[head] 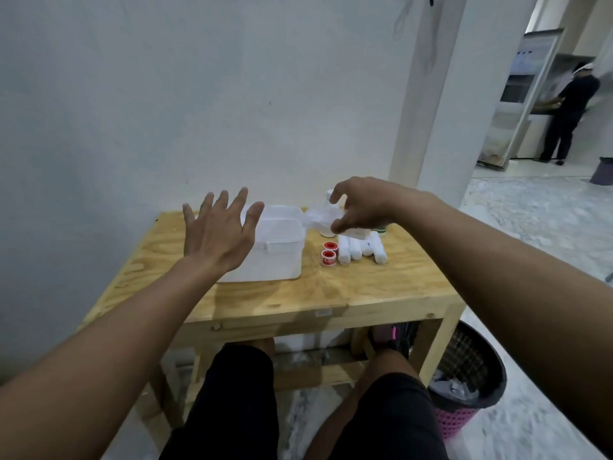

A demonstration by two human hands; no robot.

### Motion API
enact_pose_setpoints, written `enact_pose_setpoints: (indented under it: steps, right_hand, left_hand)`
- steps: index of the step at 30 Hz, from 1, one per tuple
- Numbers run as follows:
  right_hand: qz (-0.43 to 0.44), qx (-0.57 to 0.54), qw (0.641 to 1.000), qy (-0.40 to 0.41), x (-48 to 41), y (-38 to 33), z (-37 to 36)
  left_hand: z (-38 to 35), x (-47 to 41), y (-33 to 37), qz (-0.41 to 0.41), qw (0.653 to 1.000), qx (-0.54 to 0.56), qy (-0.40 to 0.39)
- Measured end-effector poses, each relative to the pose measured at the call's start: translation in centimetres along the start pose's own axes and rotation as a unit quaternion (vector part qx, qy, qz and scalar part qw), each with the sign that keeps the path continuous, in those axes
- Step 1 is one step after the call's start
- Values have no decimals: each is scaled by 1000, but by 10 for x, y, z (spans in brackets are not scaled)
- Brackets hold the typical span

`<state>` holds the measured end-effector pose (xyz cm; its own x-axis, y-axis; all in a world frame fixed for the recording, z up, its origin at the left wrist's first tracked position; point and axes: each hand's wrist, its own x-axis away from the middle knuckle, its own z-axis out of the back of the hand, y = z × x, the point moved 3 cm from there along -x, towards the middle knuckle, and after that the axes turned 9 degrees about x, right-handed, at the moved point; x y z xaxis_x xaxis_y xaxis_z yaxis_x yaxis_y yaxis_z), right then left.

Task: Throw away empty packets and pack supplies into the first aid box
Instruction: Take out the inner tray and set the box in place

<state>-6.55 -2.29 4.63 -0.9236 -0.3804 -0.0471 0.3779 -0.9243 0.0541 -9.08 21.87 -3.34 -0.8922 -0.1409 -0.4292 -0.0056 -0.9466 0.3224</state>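
Forearms out: our left hand (219,230) splayed empty over box (278,257); right hand (361,207) pinches packet (323,218); rolls (361,250), tapes (329,253) at table's (331,293) far edge, unpacked.

Pale bare wall (149,94), white pillar (441,101) at right, speckled floor (530,214), plywood table (331,293) set against the wall
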Motion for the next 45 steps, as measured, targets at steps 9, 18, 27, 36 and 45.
enact_pose_setpoints:
  steps: [9, 18, 27, 36, 45]
  right_hand:
    - [12, -1, 1000, -12, -40, -32, 30]
    - [-26, -48, 997, -55, -78, -57, 11]
    - [-42, -43, 994, -93, -87, -78, -6]
    - [-38, 8, 989, -144, -86, -101, -18]
    - [-18, 45, 972, -229, -97, -114, -46]
  left_hand:
    - [-7, -5, -27, 88, 992, 15, -84]
    - [0, -9, -14, 133, 985, 55, -96]
    - [-9, -12, -32, 60, 992, 37, -107]
    - [-13, -12, -32, 65, 992, 28, -102]
    - [-14, -14, -34, 71, 992, 18, -99]
